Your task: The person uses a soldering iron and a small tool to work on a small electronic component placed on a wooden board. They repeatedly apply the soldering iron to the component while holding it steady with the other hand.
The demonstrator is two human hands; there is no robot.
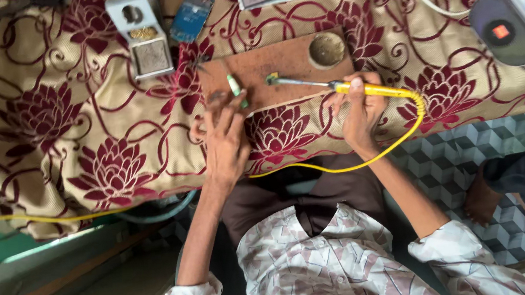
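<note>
We are closing our right hand around the yellow soldering iron, while our left hand is pinching a small green part at the brown board's near edge.

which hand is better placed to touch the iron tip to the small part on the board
Right, most likely. The right hand already grips the yellow soldering iron, its tip close to the small part on the board. The left hand holds a green piece.

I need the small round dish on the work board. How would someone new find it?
Start at the brown wooden board lying on the maroon-flowered cloth, just beyond the hands. Go to the board's far corner on the side of the right hand. The round dish sits there, the only circular thing on the board, beyond the tip of the yellow-handled soldering iron.
</note>
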